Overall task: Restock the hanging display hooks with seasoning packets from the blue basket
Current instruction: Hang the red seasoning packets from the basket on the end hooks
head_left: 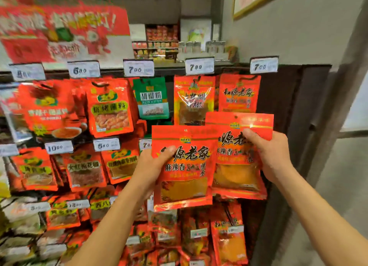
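Note:
My left hand grips a red seasoning packet by its left edge, thumb across the front. My right hand grips a second, matching red packet by its right side; that packet sits higher and partly behind the first. Both are held in front of the hanging display. Directly above the right packet, an identical red packet hangs on the top-right hook under a 7.00 price tag. The blue basket is out of view.
Rows of hooks carry red packets, a green packet and price tags across the rack. A red promotional sign hangs at upper left. A dark panel and grey wall border the rack on the right.

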Demonstrator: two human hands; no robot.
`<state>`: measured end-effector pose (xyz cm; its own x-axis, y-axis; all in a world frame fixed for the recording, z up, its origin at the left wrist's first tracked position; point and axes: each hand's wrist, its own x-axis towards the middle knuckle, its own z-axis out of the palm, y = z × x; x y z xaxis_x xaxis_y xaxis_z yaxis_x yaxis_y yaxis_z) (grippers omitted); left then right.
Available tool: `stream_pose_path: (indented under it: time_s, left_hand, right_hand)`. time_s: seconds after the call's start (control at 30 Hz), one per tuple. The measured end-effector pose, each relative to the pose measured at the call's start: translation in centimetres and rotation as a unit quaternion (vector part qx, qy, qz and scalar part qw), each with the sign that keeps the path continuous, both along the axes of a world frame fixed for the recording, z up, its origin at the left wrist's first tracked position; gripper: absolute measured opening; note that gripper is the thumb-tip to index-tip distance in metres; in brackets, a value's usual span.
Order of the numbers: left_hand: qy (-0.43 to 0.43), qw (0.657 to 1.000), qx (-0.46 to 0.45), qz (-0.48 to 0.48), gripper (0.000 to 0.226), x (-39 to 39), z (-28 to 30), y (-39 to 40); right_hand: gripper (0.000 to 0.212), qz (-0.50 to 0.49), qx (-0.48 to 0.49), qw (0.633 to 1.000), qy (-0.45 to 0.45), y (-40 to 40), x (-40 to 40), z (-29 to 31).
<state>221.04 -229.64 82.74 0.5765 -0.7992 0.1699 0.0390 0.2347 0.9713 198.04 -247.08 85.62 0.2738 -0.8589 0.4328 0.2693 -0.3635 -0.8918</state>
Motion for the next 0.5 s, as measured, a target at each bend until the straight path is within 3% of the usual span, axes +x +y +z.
stream_pose_path:
  time_s: [0.1, 0.2, 0.37, 0.5]
  left_hand:
    - [-0.006, 1.0, -0.004, -0.01, 0.016, -1.1, 1.2, -2.6]
    - [-0.007, 1.0, -0.019, -0.009, 0.021, -2.1, 2.1, -5.5]
    - [0.003, 0.999, -0.032, -0.015, 0.04, -3.7, 4.0, -10.5]
    - [-0.013, 0.999, -0.038, -0.012, 0.02, -4.5, 5.1, -14.3]
  right_hand:
    - [0.012, 0.0, -0.008, 1.0, -0.026, -2.1, -0.3, 1.7]
    - [0.002, 0.024, -0.006, 0.999, -0.042, -4.9, -0.4, 2.8]
    - [0.017, 0.006, -0.045, 0.999, -0.026, -9.8, 0.5, 4.8]
    - [0.007, 0.007, -0.014, 0.998, -0.062, -13.3, 0.9, 6.1]
